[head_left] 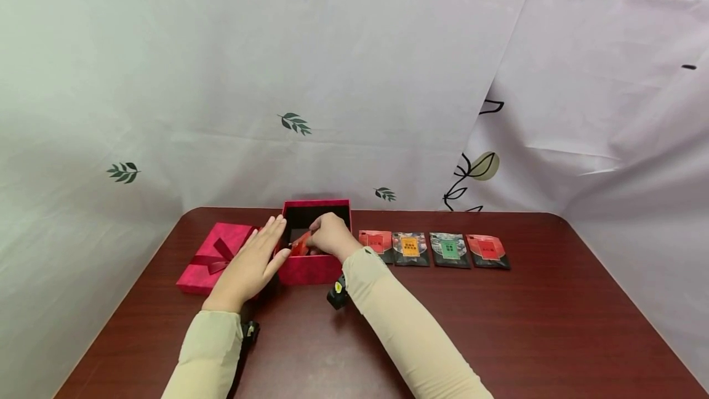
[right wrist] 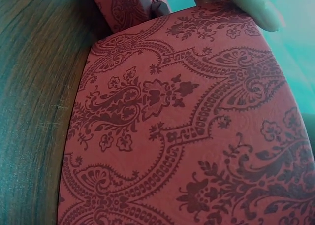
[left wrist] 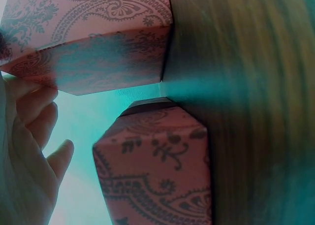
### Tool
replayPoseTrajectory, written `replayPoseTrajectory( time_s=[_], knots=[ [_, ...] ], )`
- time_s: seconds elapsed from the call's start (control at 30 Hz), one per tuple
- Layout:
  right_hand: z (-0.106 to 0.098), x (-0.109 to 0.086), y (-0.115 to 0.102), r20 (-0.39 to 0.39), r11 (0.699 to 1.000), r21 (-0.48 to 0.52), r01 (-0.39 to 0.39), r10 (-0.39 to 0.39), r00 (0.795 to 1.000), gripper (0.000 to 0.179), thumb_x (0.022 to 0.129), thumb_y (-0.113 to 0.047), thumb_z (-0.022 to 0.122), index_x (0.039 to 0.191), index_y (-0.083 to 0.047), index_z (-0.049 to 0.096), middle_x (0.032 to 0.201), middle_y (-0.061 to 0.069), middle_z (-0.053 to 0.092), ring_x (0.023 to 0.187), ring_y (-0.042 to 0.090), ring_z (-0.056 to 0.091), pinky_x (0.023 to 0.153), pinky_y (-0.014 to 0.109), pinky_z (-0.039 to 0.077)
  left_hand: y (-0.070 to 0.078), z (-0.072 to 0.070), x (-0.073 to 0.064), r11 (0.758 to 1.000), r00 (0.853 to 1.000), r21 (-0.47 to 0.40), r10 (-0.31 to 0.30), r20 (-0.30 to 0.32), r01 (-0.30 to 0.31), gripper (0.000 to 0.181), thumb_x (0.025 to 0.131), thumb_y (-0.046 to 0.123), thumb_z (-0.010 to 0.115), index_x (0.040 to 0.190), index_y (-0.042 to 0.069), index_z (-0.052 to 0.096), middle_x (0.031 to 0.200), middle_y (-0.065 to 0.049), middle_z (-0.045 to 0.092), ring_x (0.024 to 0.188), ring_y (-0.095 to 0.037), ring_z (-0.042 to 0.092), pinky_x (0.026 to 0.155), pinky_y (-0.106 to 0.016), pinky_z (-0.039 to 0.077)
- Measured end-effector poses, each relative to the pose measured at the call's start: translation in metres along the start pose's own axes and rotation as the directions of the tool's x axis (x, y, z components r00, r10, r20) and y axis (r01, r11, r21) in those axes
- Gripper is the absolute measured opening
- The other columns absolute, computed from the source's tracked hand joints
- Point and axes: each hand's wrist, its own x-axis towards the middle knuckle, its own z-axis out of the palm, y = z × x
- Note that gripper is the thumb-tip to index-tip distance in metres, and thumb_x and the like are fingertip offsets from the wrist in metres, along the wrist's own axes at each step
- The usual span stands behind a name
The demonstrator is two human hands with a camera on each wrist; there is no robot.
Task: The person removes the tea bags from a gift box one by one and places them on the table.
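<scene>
A red patterned gift box (head_left: 310, 272) stands without its lid near the table's far edge, its inside dark. Over its opening, my right hand (head_left: 331, 237) pinches a shiny red sachet (head_left: 300, 244), partly hidden by the fingers and front wall. My left hand (head_left: 249, 266) is held at the box's left side with fingers straight, between box and lid. In the left wrist view the left hand (left wrist: 34, 126) shows beside the box wall (left wrist: 113, 18). The right wrist view is mostly filled by the box front (right wrist: 182, 112), with right-hand fingers (right wrist: 256, 6) at its rim.
The red box lid (head_left: 221, 239) with a dark red ribbon bow lies to the left, partly behind the left hand. Right of the box is a row of several flat sachets: red (head_left: 376, 242), yellow-labelled (head_left: 410, 249), green-labelled (head_left: 450, 250) and red (head_left: 488, 251). A printed curtain hangs behind.
</scene>
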Motion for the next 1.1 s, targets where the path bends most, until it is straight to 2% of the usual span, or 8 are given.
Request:
replayPoseTrajectory(
  time_s=[0.3,0.43,0.53,0.63,0.73,0.8,0.97,1.1],
  knots=[
    [-0.001,-0.004,-0.004,-0.052,0.999,0.041,0.018,-0.016,0.999,0.029,0.09,0.003,0.067,0.12,0.002,0.068,0.074,0.009,0.067,0.066,0.027,0.071,0.062,0.033,0.061,0.0,0.0,-0.001,1.0,1.0,-0.008,-0.008,0.003,0.008,0.067,0.103,0.031,0.057,0.158,0.001,0.031,0.165,-0.019,0.027,0.153,-0.036,0.02,0.121,-0.06,0.019],
    [-0.003,-0.008,-0.005,-0.082,0.998,0.005,0.062,-0.062,0.995,0.028,0.092,0.002,0.065,0.119,0.0,0.068,0.075,0.006,0.068,0.067,0.026,0.07,0.059,0.029,0.057,0.0,0.0,-0.002,1.0,1.0,-0.013,-0.015,0.01,0.016,0.068,0.103,0.032,0.056,0.158,0.002,0.03,0.165,-0.019,0.026,0.153,-0.036,0.02,0.121,-0.06,0.018],
    [-0.008,-0.011,-0.006,-0.134,0.992,-0.043,0.123,-0.127,0.983,0.028,0.092,-0.001,0.065,0.12,-0.001,0.069,0.083,0.004,0.07,0.066,0.017,0.067,0.06,0.026,0.054,0.001,0.0,-0.002,1.0,1.0,-0.015,-0.013,0.01,0.013,0.068,0.104,0.035,0.054,0.159,0.002,0.03,0.165,-0.018,0.026,0.153,-0.035,0.02,0.121,-0.059,0.018],
    [-0.017,-0.016,-0.006,-0.202,0.984,-0.023,0.177,-0.178,0.963,0.028,0.093,-0.002,0.066,0.12,-0.001,0.07,0.091,0.007,0.072,0.068,0.016,0.068,0.065,0.027,0.058,0.001,0.0,-0.001,1.0,1.0,-0.013,-0.013,0.01,0.013,0.069,0.105,0.039,0.052,0.159,0.003,0.029,0.165,-0.017,0.026,0.154,-0.035,0.019,0.121,-0.059,0.018],
    [-0.026,-0.023,-0.005,-0.26,0.974,0.084,0.209,-0.181,0.948,0.028,0.093,0.0,0.067,0.12,0.001,0.07,0.096,0.013,0.072,0.073,0.026,0.073,0.07,0.033,0.062,0.001,0.0,0.0,1.0,1.0,-0.011,-0.016,0.008,0.016,0.07,0.104,0.038,0.054,0.159,0.004,0.029,0.165,-0.017,0.027,0.153,-0.036,0.02,0.121,-0.059,0.018],
    [-0.033,-0.027,-0.002,-0.287,0.958,0.187,0.219,-0.16,0.944,0.028,0.093,0.002,0.066,0.12,0.003,0.07,0.099,0.015,0.071,0.076,0.027,0.073,0.071,0.034,0.063,0.001,0.0,0.0,1.0,1.0,-0.008,-0.013,0.005,0.013,0.07,0.103,0.035,0.057,0.159,0.003,0.03,0.164,-0.018,0.028,0.153,-0.037,0.021,0.121,-0.06,0.019],
    [-0.052,-0.043,0.009,-0.297,0.877,0.42,0.232,-0.108,0.949,0.028,0.093,0.004,0.065,0.121,0.005,0.068,0.101,0.016,0.068,0.079,0.018,0.07,0.074,0.033,0.063,0.0,0.0,-0.001,1.0,1.0,-0.004,-0.006,0.0,0.006,0.07,0.102,0.032,0.059,0.158,0.002,0.03,0.164,-0.018,0.029,0.152,-0.038,0.022,0.121,-0.06,0.02],
    [-0.07,-0.058,0.015,-0.277,0.815,0.53,0.234,-0.094,0.956,0.025,0.094,0.004,0.064,0.119,0.007,0.065,0.097,0.011,0.067,0.078,0.013,0.068,0.072,0.03,0.062,0.0,0.0,-0.001,1.0,1.0,-0.004,-0.005,-0.007,0.005,0.069,0.102,0.033,0.058,0.158,0.001,0.032,0.164,-0.018,0.029,0.152,-0.038,0.023,0.121,-0.06,0.02]
  ],
)
